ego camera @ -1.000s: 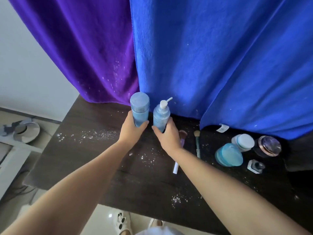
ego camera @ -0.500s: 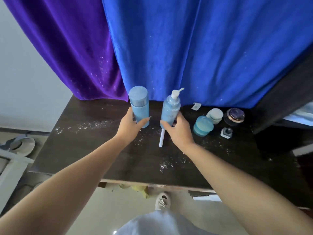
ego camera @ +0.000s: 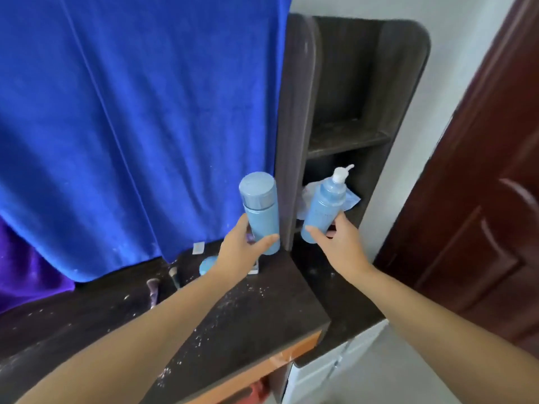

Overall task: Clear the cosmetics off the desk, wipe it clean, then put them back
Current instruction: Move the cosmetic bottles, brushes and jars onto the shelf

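Two blue bottles, clamped by the left hand (ego camera: pixel 242 252) and right hand (ego camera: pixel 339 246), have been carried from desk (ego camera: pixel 256 310) towards shelf (ego camera: pixel 347 141), so clearing is underway.

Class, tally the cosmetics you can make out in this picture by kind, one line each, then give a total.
Blue bottles, held: 2 (capped bottle in left hand, pump bottle in right hand)
Makeup brushes on the desk: 2 ()
Blue jar, partly hidden: 1
Total: 5
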`<state>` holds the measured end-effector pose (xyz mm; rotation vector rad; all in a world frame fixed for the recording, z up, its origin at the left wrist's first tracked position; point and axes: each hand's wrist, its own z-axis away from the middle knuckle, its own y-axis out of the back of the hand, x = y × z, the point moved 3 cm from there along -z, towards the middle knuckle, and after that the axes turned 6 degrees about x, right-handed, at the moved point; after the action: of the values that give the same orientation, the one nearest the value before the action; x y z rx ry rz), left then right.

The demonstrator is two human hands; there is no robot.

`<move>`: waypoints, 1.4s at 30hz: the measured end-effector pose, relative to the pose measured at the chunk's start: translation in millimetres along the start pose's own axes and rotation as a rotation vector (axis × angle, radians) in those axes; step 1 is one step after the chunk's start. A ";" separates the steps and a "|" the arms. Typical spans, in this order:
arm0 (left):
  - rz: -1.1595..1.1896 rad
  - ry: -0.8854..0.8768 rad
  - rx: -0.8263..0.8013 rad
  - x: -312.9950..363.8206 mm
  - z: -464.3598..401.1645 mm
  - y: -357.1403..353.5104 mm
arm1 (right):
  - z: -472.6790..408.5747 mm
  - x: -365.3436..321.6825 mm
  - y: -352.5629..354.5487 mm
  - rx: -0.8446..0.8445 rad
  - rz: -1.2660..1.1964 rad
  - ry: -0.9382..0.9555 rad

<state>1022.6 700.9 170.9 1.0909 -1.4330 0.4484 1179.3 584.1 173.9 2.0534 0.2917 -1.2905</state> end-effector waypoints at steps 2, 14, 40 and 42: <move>0.039 -0.078 -0.066 29.7 -17.2 -39.8 | -28.4 2.2 41.1 0.054 0.016 0.035; 0.078 -0.217 0.165 160.6 -187.4 -171.7 | -232.9 -2.9 159.5 0.115 0.062 0.259; -0.259 -0.025 0.362 126.7 -312.8 -214.8 | -349.5 38.2 90.0 0.131 0.252 0.092; -0.262 -0.009 0.358 124.0 -312.1 -214.7 | -348.6 38.3 90.5 0.134 0.260 0.089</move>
<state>1391.7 804.5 280.1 1.5475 -1.2213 0.5227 1491.1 738.2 274.8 2.1809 -0.0247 -1.0871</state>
